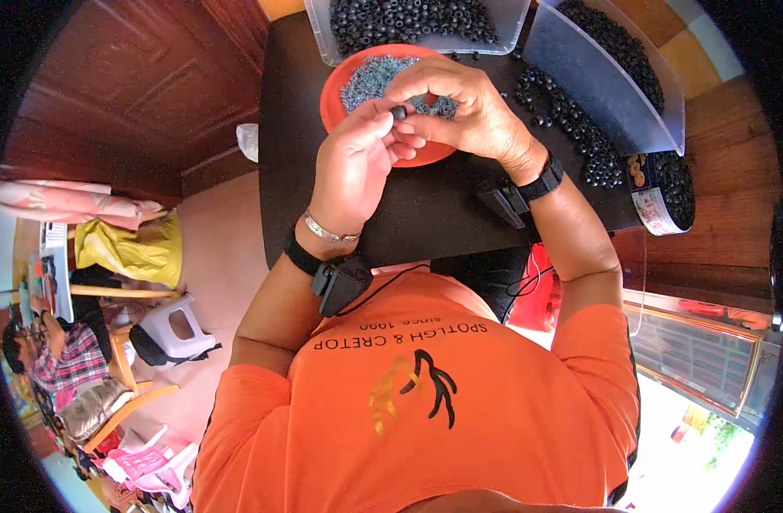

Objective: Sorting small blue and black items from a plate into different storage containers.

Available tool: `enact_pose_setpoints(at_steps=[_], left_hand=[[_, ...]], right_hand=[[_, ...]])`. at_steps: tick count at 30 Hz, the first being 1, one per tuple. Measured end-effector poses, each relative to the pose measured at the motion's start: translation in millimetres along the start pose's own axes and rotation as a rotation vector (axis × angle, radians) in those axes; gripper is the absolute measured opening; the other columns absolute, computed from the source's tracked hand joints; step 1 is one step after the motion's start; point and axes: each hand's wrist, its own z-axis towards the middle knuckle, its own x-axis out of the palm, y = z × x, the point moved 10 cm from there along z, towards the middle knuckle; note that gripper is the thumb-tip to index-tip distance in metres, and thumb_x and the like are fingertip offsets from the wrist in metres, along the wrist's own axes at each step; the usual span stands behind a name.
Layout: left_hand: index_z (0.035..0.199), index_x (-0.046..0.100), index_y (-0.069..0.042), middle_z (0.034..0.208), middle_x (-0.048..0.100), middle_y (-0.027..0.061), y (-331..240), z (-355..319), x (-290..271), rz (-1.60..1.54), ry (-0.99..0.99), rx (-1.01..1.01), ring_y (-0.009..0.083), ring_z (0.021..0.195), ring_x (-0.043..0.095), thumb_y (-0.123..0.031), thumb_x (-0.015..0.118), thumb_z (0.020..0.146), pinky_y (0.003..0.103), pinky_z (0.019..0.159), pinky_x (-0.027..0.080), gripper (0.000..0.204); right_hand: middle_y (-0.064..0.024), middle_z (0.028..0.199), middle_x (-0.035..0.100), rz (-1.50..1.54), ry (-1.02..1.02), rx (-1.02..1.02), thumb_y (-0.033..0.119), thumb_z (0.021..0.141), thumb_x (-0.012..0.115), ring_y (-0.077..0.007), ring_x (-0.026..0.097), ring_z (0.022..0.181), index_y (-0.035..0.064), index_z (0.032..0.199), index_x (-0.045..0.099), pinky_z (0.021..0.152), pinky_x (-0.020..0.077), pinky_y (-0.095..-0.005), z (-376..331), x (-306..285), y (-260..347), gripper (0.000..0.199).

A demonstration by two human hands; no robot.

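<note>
The left hand [357, 162] and right hand [460, 107] meet above the red bowl [336, 98], fingertips pinched together on one small black bead [399, 111]. The bowl holds small grey metal parts [370, 77]. Behind it, a clear tray [502, 26] holds black beads. Right of it, a tilted clear lid [614, 85] carries more beads; loose beads [571, 120] lie on the dark worktop [425, 214]. A round tin [661, 192] at the right edge holds beads.

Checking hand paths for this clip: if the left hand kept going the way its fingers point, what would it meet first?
Likely the right hand: the left hand already meets its fingertips over the orange bowl, a small black ring pinched between them.
</note>
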Motion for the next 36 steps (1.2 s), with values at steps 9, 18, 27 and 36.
enact_pose_setpoints(at_steps=[9,18,27,36], left_hand=[[0.096,0.053,-0.005,0.09,0.06,0.0057,0,0,0,0.014,0.02,0.005,0.0164,0.084,0.059,-0.017,0.047,0.093,0.027,0.075,0.045,0.014],[0.106,0.056,-0.002,0.095,0.06,0.0054,-3,-1,5,-0.034,-0.019,0.016,0.0149,0.084,0.059,-0.018,0.046,0.094,0.027,0.076,0.045,0.023],[0.103,0.055,-0.002,0.093,0.06,0.0053,2,1,5,-0.005,0.067,-0.004,0.0155,0.084,0.059,-0.018,0.048,0.093,0.027,0.075,0.045,0.021],[0.099,0.054,-0.004,0.093,0.06,0.005,-4,-2,8,-0.002,0.014,0.029,0.0164,0.085,0.059,-0.017,0.048,0.092,0.028,0.076,0.045,0.017]], right_hand=[[-0.0071,0.098,0.066,-0.025,0.014,-0.046,0.0,0.069,0.074,-0.0237,0.062,0.097,0.0055,0.092,0.065,0.086,0.0486,-0.0344,1,0,6,0.026],[-0.0086,0.101,0.065,-0.002,0.05,-0.007,0.002,0.069,0.075,-0.0254,0.062,0.097,0.0053,0.101,0.066,0.086,0.0486,-0.0349,1,2,7,0.033],[-0.0088,0.102,0.065,0.038,0.055,-0.083,-0.002,0.07,0.073,-0.0248,0.061,0.098,0.0065,0.1,0.065,0.085,0.0489,-0.0348,1,3,8,0.031],[-0.0087,0.1,0.065,0.092,0.042,-0.009,-0.003,0.07,0.073,-0.0231,0.062,0.095,0.0045,0.095,0.064,0.083,0.0489,-0.0341,0,3,2,0.028]])
